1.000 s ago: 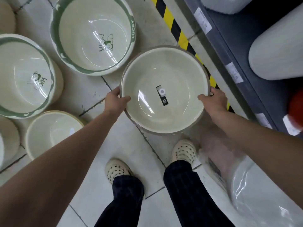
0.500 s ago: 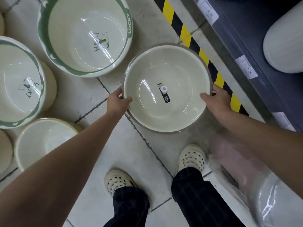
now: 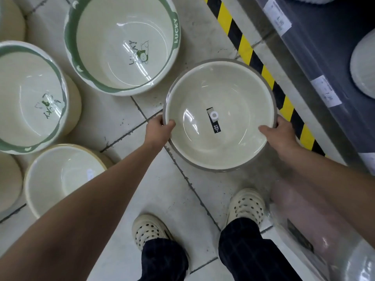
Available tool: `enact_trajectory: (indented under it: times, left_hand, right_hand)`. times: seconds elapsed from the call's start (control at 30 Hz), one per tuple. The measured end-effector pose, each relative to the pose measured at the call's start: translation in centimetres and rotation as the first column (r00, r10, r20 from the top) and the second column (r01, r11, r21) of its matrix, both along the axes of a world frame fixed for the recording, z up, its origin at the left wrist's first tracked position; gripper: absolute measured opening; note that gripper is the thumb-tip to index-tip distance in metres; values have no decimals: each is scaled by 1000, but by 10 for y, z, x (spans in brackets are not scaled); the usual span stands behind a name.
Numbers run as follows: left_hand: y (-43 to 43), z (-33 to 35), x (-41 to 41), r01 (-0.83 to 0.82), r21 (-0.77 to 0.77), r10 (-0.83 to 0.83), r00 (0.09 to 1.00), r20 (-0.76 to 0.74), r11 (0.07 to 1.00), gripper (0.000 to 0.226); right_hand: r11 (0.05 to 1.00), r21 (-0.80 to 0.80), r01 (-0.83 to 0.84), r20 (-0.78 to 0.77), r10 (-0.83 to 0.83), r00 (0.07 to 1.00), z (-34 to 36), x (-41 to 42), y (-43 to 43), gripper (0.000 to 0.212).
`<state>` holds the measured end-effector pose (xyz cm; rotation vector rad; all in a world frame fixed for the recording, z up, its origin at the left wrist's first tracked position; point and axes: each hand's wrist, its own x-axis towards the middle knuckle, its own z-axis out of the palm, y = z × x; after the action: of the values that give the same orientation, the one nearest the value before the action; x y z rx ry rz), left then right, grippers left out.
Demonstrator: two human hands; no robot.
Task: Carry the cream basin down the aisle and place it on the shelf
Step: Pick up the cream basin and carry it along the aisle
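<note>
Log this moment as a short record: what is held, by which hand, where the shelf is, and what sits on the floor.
held item: cream basin, empty, black label inside
left hand: grips the basin's left rim, thumb inside
right hand: grips the basin's right rim, thumb inside
shelf: to the person's right, behind striped floor tape
floor: green-rimmed tubs and a plain basin to the left
task state: basin not yet on the shelf
</note>
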<state>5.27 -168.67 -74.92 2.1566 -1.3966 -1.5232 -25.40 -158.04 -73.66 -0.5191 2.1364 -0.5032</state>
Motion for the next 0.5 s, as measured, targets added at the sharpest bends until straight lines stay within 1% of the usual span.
enact_trajectory:
  times: [0.13, 0.23, 0.33, 0.4, 0.5]
  left_hand:
    - [9, 20, 14, 7, 53, -7, 1000, -5, 999, 15]
    - [29, 45, 33, -69, 55, 70, 997, -18, 996, 13]
    - [51, 82, 61, -176, 41, 178, 983, -52, 984, 6]
    - [63, 108, 87, -210, 38, 211, 977, -37, 977, 8]
    - [76, 145, 129, -262, 57, 263, 965, -8, 963, 11]
  right_hand:
    - [998, 29, -51, 2, 51, 999, 29, 5, 4, 30]
    - [998, 20, -54, 29, 54, 998, 56, 19, 12, 28]
    - [995, 5, -104, 80, 103, 991, 87, 39, 20, 43]
    - [990, 6, -138, 132, 136, 982, 108, 57, 22, 50]
    - [978, 11, -207, 185, 202, 962, 140, 90, 17, 55]
